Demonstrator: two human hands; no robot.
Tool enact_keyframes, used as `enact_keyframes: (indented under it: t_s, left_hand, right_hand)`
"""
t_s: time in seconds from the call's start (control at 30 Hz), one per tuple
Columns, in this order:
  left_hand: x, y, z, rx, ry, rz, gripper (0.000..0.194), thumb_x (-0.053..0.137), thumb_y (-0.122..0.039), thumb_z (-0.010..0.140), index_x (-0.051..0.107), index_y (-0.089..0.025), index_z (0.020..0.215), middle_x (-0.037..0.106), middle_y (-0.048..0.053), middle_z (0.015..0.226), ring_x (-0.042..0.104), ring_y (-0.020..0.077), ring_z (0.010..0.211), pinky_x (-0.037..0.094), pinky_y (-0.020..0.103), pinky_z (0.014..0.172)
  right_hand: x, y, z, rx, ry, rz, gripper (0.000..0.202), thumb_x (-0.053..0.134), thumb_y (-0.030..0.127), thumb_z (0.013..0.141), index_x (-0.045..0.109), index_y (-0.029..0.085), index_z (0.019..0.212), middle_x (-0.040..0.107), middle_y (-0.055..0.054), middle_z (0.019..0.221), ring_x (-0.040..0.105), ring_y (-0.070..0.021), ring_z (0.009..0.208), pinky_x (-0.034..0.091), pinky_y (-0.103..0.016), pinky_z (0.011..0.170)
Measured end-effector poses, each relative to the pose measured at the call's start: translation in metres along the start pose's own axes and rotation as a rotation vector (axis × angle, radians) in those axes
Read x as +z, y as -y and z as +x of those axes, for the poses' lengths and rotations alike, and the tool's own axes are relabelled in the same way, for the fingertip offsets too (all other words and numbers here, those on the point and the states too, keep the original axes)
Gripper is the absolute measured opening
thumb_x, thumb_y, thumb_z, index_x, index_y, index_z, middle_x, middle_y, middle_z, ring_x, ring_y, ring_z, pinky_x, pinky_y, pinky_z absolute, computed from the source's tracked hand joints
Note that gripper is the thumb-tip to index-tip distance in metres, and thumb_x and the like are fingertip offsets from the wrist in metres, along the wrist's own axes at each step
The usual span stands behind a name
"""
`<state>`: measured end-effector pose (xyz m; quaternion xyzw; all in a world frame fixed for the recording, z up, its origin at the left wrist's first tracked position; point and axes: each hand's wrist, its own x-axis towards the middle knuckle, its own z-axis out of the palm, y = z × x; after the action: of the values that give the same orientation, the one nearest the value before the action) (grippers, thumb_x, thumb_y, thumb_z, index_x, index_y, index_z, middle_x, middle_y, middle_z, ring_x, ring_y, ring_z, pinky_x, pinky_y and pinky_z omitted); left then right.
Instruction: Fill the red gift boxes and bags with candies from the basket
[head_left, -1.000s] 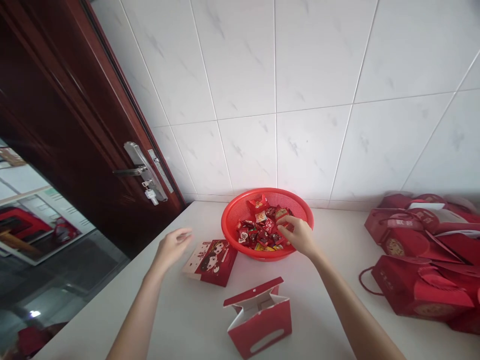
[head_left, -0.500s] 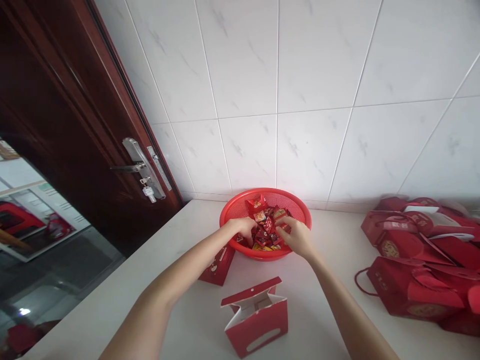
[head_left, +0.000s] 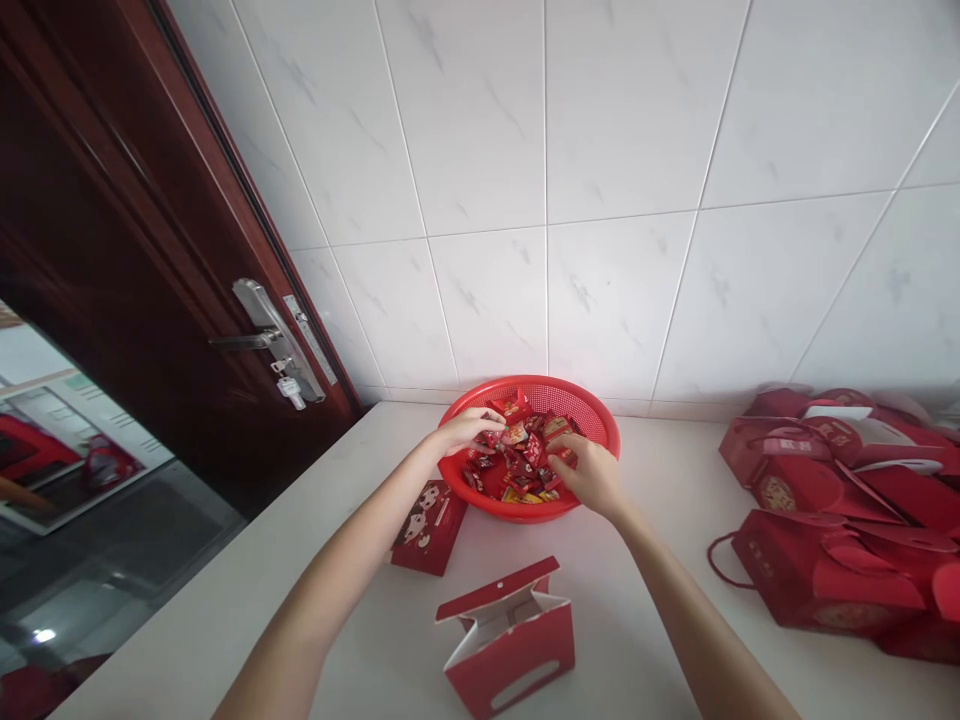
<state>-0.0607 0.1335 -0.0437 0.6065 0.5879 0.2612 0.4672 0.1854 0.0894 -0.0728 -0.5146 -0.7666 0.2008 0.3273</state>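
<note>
Sorting through wrapped sweets (head_left: 531, 450) inside the red plastic basket (head_left: 525, 514) seems under way, the left hand (head_left: 459, 432) apparently pinching a red-wrapped sweet (head_left: 491, 438), the right hand (head_left: 592, 475) curled, its grip unclear; lifting out calls for clearing the rim.

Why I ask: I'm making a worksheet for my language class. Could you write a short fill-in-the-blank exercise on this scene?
The left hand and right hand are both at the round red ____, which holds small wrapped packets.
The keys hang at the handle of the dark brown ____.
The top of the red box in front of the person is ____, not closed.
The pale wall is covered with square-cornered ____.

Missing words: basket; door; open; tiles.
</note>
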Motion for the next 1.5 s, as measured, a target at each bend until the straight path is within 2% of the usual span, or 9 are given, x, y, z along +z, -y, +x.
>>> enact_keyframes:
  t_s: [0.27, 0.4, 0.5, 0.67, 0.83, 1.1, 1.3, 1.4, 1.5]
  left_hand:
    - [0.021, -0.017, -0.008, -0.017, 0.124, -0.302, 0.028, 0.071, -0.039, 0.084, 0.072, -0.017, 0.099, 0.070, 0.010, 0.111, 0.067, 0.0202, 0.091, 0.057, 0.030, 0.069]
    - [0.030, -0.019, -0.008, -0.004, 0.133, -0.319, 0.024, 0.074, -0.026, 0.078, 0.074, -0.018, 0.100, 0.070, 0.009, 0.111, 0.066, 0.0199, 0.092, 0.053, 0.027, 0.067]
    - [0.034, -0.018, -0.007, 0.028, 0.079, -0.312, 0.025, 0.075, -0.014, 0.073, 0.075, -0.018, 0.098, 0.072, 0.006, 0.104, 0.065, 0.0168, 0.091, 0.048, 0.022, 0.066]
    - [0.030, -0.014, -0.004, 0.073, -0.011, -0.320, 0.021, 0.077, -0.013, 0.074, 0.074, -0.016, 0.094, 0.073, 0.005, 0.093, 0.067, 0.0159, 0.086, 0.050, 0.022, 0.068]
    - [0.019, -0.008, -0.003, 0.079, -0.050, -0.356, 0.027, 0.082, -0.018, 0.073, 0.072, -0.015, 0.098, 0.075, 0.008, 0.096, 0.071, 0.0188, 0.084, 0.057, 0.028, 0.068]
    - [0.014, 0.000, -0.003, 0.051, -0.015, -0.349, 0.031, 0.083, -0.012, 0.071, 0.069, -0.014, 0.099, 0.075, 0.009, 0.095, 0.073, 0.0192, 0.085, 0.061, 0.032, 0.077]
    - [0.020, 0.002, 0.001, 0.061, 0.047, -0.260, 0.037, 0.086, -0.019, 0.071, 0.070, -0.015, 0.104, 0.073, 0.008, 0.098, 0.072, 0.0194, 0.088, 0.060, 0.035, 0.082]
    - [0.026, 0.002, 0.005, 0.069, 0.095, -0.177, 0.043, 0.082, -0.020, 0.074, 0.069, -0.017, 0.115, 0.071, 0.011, 0.107, 0.071, 0.0219, 0.097, 0.060, 0.036, 0.084]
    - [0.029, 0.003, 0.009, 0.079, 0.115, -0.056, 0.047, 0.078, -0.020, 0.076, 0.068, -0.018, 0.121, 0.069, 0.014, 0.119, 0.068, 0.0244, 0.106, 0.058, 0.035, 0.084]
  right_hand:
    - [-0.001, 0.001, 0.000, 0.003, 0.001, -0.003, 0.016, 0.060, 0.025, 0.086, 0.073, 0.027, 0.095, 0.078, 0.000, 0.096, 0.070, -0.0176, 0.071, 0.047, -0.028, 0.065]
    - [-0.002, 0.003, -0.001, 0.006, 0.007, 0.002, 0.017, 0.059, 0.025, 0.087, 0.072, 0.027, 0.098, 0.078, 0.000, 0.097, 0.070, -0.0175, 0.072, 0.049, -0.028, 0.067]
    - [-0.003, 0.003, -0.002, 0.010, 0.012, 0.002, 0.018, 0.059, 0.025, 0.087, 0.071, 0.027, 0.101, 0.079, 0.000, 0.100, 0.071, -0.0179, 0.075, 0.049, -0.029, 0.069]
    - [-0.003, 0.004, -0.002, 0.024, 0.012, -0.012, 0.020, 0.059, 0.024, 0.087, 0.071, 0.027, 0.103, 0.078, -0.001, 0.100, 0.071, -0.0186, 0.078, 0.049, -0.029, 0.071]
    - [-0.004, 0.005, -0.002, 0.033, 0.015, -0.023, 0.020, 0.060, 0.024, 0.087, 0.072, 0.027, 0.102, 0.078, 0.000, 0.098, 0.070, -0.0182, 0.077, 0.048, -0.028, 0.070]
    - [0.000, 0.003, -0.001, 0.031, -0.005, 0.017, 0.018, 0.060, 0.025, 0.085, 0.072, 0.025, 0.098, 0.078, -0.002, 0.093, 0.069, -0.0190, 0.073, 0.047, -0.029, 0.067]
    - [0.000, -0.004, 0.002, -0.009, -0.075, 0.217, 0.027, 0.052, 0.027, 0.084, 0.067, 0.025, 0.108, 0.076, -0.004, 0.108, 0.070, -0.0185, 0.076, 0.055, -0.032, 0.069]
    - [0.001, -0.008, 0.005, -0.001, -0.169, 0.446, 0.030, 0.054, 0.031, 0.081, 0.064, 0.022, 0.107, 0.075, -0.007, 0.109, 0.069, -0.0184, 0.074, 0.058, -0.034, 0.070]
    - [0.003, -0.011, 0.006, 0.021, -0.198, 0.521, 0.031, 0.057, 0.034, 0.079, 0.063, 0.021, 0.106, 0.075, -0.007, 0.109, 0.068, -0.0188, 0.074, 0.057, -0.035, 0.071]
